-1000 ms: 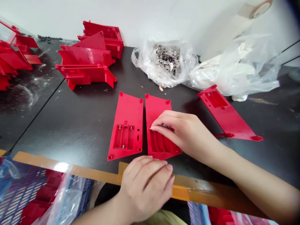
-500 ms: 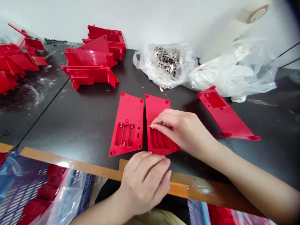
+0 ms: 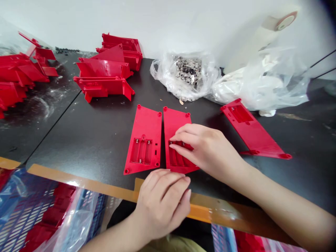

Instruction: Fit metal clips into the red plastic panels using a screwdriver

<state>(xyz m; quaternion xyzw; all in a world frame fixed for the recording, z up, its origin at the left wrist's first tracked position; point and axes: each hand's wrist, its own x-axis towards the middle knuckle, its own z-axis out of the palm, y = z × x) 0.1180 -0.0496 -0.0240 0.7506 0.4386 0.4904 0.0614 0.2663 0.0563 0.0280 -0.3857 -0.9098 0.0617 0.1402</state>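
Two red plastic panels with battery compartments lie side by side in front of me. The left panel (image 3: 147, 122) shows small metal spring contacts in its compartment. Over the right panel (image 3: 174, 120) is my right hand (image 3: 207, 147), covering part of its compartment. Its thumb and index fingertips are slightly apart, at the compartment's upper left corner, beside a small metal battery contact (image 3: 170, 142). My left hand (image 3: 162, 199) rests at the table edge just below the panels, fingers curled in. Whatever it may hold is hidden.
A third red panel (image 3: 256, 134) lies to the right. Behind are a clear bag of small metal parts (image 3: 189, 71) and a white plastic bag (image 3: 262, 85). Stacked red housings (image 3: 105, 85) stand at back left, with more red parts (image 3: 23, 73) farther left. Below sits a blue crate (image 3: 39, 206).
My right thumb and index finger have parted from a tight pinch, uncovering more of the right panel's compartment. My left hand stays curled at the edge. The view has shifted slightly.
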